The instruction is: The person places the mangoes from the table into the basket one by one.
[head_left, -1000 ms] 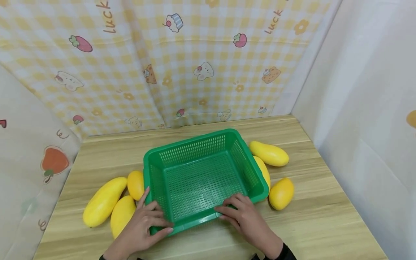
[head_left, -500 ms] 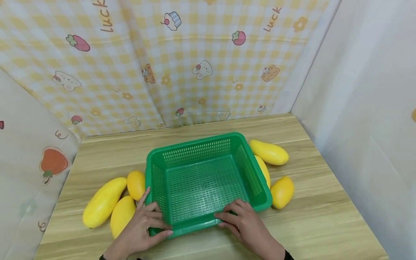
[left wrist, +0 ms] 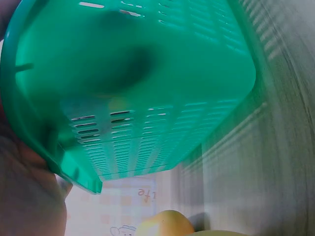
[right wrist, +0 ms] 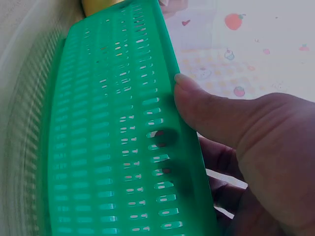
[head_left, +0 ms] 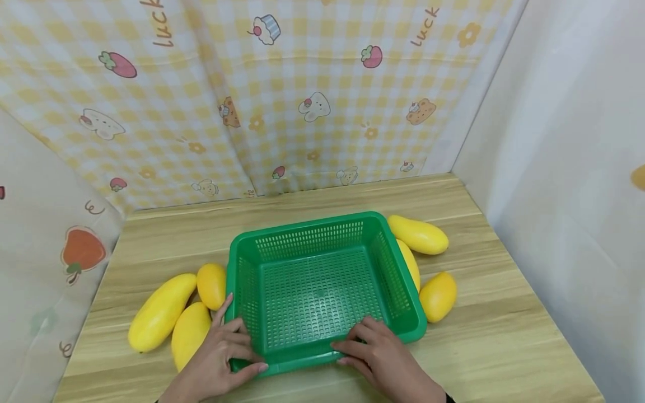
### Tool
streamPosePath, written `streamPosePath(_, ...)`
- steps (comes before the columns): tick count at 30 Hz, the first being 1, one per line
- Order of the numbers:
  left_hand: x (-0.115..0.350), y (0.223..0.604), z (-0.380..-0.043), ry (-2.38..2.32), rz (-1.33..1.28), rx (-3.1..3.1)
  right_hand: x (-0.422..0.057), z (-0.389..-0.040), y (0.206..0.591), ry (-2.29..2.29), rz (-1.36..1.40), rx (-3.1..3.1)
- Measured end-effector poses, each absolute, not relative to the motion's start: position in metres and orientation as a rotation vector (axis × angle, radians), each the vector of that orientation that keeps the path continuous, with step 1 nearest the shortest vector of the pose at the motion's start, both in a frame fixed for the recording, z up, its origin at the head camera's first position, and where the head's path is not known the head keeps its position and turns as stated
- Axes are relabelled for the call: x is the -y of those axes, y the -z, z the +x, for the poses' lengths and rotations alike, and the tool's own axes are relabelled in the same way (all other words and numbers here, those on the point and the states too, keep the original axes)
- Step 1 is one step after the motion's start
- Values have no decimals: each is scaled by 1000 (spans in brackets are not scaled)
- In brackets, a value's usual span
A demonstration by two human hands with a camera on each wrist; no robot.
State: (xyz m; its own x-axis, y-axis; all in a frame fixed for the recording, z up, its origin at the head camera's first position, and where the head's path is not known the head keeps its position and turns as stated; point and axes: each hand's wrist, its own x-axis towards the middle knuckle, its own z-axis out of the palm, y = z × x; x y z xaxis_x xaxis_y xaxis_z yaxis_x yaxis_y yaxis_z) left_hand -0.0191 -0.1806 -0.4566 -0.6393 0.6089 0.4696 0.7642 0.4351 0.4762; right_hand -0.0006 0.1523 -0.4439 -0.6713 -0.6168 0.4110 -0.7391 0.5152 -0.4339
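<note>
A green plastic basket [head_left: 322, 296] with slotted walls stands on the table, nothing inside it. My left hand [head_left: 219, 358] grips its near left corner, thumb on the front rim and one finger stretched along the left side. With my right hand [head_left: 380, 358] I pinch the front rim right of centre; the right wrist view shows the thumb [right wrist: 211, 105] outside and the other fingers behind the rim. Left of the basket lie a long yellow mango [head_left: 161, 312], a rounder mango [head_left: 190, 333] partly behind my left hand, and a small orange-yellow mango [head_left: 211, 285] close to the rim.
Right of the basket are a long mango [head_left: 419, 235], a yellow mango [head_left: 409, 263] partly hidden by the rim, and an orange-yellow mango [head_left: 438, 296] right at the rim. A checked cloth [head_left: 312, 73] hangs behind the wooden table [head_left: 504, 336], with pale cloth on both sides.
The basket has shifted a little to the right and towards me, its right end swinging nearer. Its rim now meets the orange-yellow mango at right in view. Both hands keep their hold.
</note>
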Motion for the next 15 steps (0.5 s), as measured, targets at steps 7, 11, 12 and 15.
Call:
streamPosePath(7, 178, 459, -15, 974, -1225, 2431, -155, 3, 443, -874, 1193, 2536)
streamPosePath(11, 177, 460, -13, 967, -1237, 2404, -156, 6, 443, -865, 1204, 2558)
streamPosePath(12, 178, 459, -13, 965, -1235, 2409, -156, 7, 443, -863, 1204, 2567)
streamPosePath(15, 178, 459, -10, 965, -1223, 2435, -155, 8, 443, -852, 1209, 2579)
